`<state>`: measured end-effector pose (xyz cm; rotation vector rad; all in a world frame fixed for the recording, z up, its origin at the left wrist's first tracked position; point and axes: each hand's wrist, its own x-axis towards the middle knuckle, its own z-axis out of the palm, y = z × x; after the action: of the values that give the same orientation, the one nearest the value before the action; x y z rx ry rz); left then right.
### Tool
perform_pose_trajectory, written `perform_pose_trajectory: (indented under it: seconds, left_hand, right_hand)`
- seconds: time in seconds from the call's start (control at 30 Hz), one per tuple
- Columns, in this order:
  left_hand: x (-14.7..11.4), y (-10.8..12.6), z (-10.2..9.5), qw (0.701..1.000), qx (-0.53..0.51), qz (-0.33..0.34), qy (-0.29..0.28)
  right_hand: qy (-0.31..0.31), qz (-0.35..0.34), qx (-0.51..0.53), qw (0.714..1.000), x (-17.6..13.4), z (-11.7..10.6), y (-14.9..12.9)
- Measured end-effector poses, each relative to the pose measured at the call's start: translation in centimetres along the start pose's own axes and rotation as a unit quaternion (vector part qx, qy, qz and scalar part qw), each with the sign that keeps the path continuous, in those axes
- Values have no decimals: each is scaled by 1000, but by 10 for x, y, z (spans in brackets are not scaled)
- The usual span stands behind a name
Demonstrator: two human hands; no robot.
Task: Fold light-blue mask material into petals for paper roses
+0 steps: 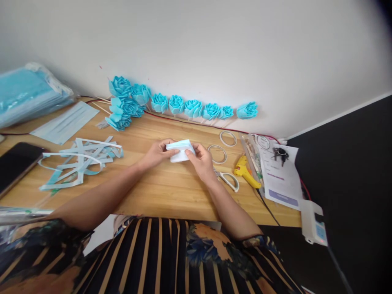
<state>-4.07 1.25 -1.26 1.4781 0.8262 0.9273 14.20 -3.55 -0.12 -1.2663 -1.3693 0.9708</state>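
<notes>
Between my two hands, above the middle of the wooden table, is a small folded stack of pale blue and white mask fabric. My left hand grips its left side, thumb on top and fingers behind. On the right side, my right hand pinches it in the same way, its thumb pressed on the near face. White-handled scissors lie beside my right wrist, their blades partly hidden by it. Two rolls of tape, one nearer and one farther, lie to the right of the stack.
Blue fabric flowers on sticks line the wall. At left are cut strips, a flat mask sheet, a bagged mask pile and a phone. A yellow glue gun, papers and keys lie at right.
</notes>
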Motion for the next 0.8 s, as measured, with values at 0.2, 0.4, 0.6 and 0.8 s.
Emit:
perform_pose_trajectory:
  seconds: [0.2,0.4,0.6,0.8]
  left_hand:
    - [-2,-4,2,985,144,91,-22]
    - [0,-13,-2,971,198,133,-31]
    - [1,-16,1,971,208,116,-32]
    - [-1,-11,0,973,197,123,-15]
  right_hand:
    - [37,-200,-221,954,-1,-7,-6]
    - [-16,-249,-283,926,4,-5,6]
    - [-47,-201,-300,931,4,-3,14]
    - [-31,-220,-289,931,2,-3,11]
